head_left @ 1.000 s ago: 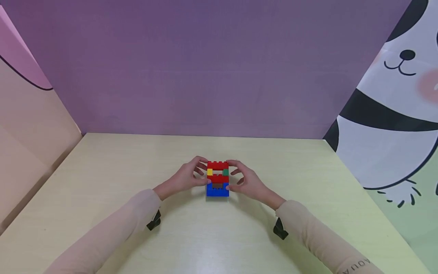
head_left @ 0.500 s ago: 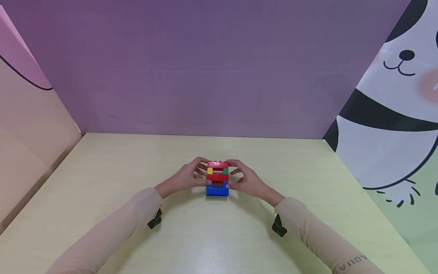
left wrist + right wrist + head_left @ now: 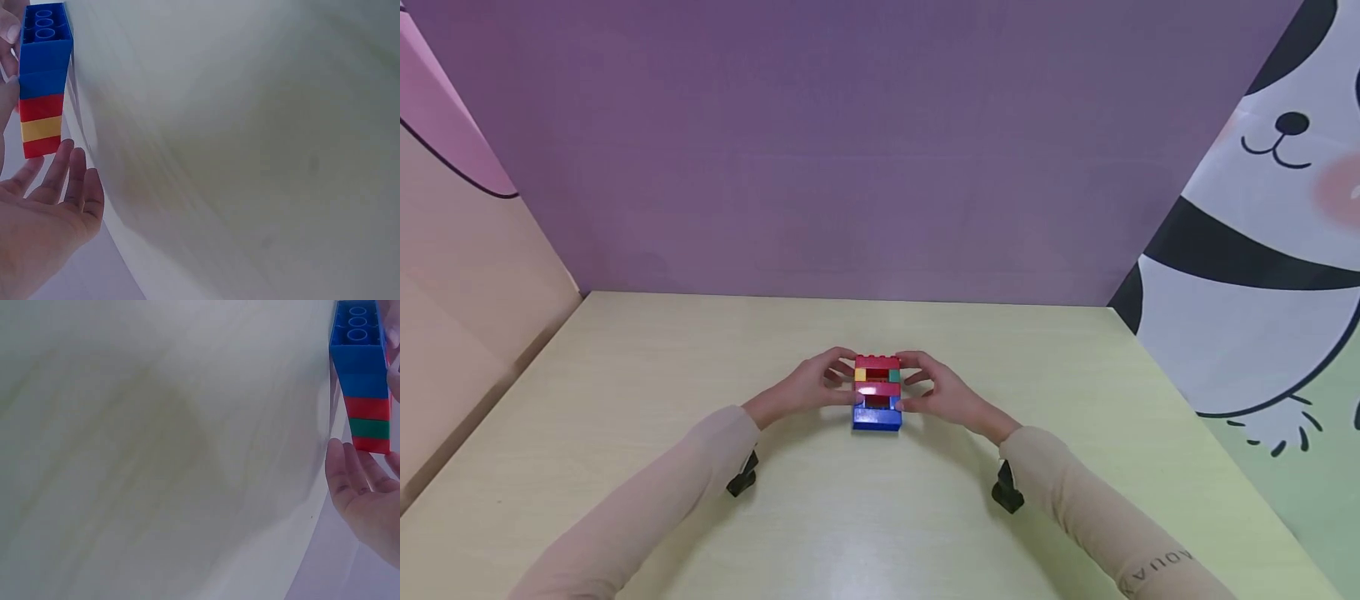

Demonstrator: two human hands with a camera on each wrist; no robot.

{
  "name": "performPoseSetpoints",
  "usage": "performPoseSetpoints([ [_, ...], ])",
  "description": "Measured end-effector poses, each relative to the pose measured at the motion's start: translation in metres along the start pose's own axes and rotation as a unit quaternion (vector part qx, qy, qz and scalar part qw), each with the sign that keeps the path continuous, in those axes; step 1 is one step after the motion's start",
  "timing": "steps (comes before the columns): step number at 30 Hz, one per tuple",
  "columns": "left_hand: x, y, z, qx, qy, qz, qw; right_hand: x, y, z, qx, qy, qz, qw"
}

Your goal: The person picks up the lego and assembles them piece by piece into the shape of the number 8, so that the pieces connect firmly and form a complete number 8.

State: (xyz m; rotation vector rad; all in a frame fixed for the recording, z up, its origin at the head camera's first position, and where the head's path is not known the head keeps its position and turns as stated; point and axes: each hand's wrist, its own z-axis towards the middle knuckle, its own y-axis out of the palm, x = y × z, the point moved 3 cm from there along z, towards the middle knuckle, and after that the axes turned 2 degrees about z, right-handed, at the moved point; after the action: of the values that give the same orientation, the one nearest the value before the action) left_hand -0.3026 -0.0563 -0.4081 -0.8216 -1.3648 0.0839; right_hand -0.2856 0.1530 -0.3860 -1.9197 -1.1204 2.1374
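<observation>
In the head view, a small tower of toy building bricks [image 3: 877, 419] is held between both hands near the table's middle. Its base is blue, with red bricks above. A yellow brick [image 3: 41, 130] shows on the left side, a green brick [image 3: 370, 427] on the right, with open gaps between layers. My left hand [image 3: 805, 385] grips the left side, thumb low at the blue part and fingertips at the top red brick. My right hand [image 3: 946, 392] mirrors this grip on the right. Both wrist views show the base's hollow underside, with round tubes.
The pale wooden table [image 3: 715, 333] spreads around the hands. A purple wall [image 3: 850, 167] rises behind its far edge. On the right stands a panel with a printed panda [image 3: 1247, 333]. Beige sleeves cover both arms, with dark straps [image 3: 742, 475] at the wrists.
The tower has tilted, its top leaning away from me, so fewer studs show and the front catches light. Both hands keep their grip; the forearms have drawn slightly inward.
</observation>
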Motion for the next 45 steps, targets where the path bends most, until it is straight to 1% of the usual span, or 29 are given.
performPoseSetpoints([
  [6,-0.003,0.0,0.002,-0.013,-0.009,0.006,0.9999,-0.017,-0.002,-0.007,-0.022,0.025,0.011,0.9994],
  [10,-0.005,0.0,0.004,-0.017,-0.021,0.015,0.9995,-0.017,-0.003,-0.005,-0.029,0.035,0.019,0.9988],
  [15,-0.007,-0.001,0.006,-0.023,-0.02,0.022,0.9993,-0.014,-0.003,-0.003,-0.031,0.044,0.028,0.9981],
  [25,-0.006,0.0,0.007,-0.02,-0.03,0.016,0.9992,-0.014,-0.003,-0.003,-0.035,0.055,0.036,0.9973],
  [28,-0.007,0.0,0.008,-0.019,-0.029,0.014,0.9993,-0.009,-0.003,0.001,-0.036,0.059,0.04,0.9968],
  [32,-0.007,0.0,0.008,-0.02,-0.026,0.013,0.9994,0.009,-0.001,0.009,-0.032,0.067,0.047,0.9961],
  [35,-0.006,0.0,0.008,-0.023,-0.031,0.009,0.9992,0.018,0.0,0.012,-0.026,0.075,0.046,0.9958],
  [37,-0.007,-0.001,0.008,-0.025,-0.035,0.005,0.9991,0.02,0.0,0.013,-0.022,0.079,0.042,0.9957],
  [45,-0.008,-0.001,0.009,-0.031,-0.033,0.013,0.9989,0.019,0.0,0.012,-0.02,0.081,0.035,0.9959],
])
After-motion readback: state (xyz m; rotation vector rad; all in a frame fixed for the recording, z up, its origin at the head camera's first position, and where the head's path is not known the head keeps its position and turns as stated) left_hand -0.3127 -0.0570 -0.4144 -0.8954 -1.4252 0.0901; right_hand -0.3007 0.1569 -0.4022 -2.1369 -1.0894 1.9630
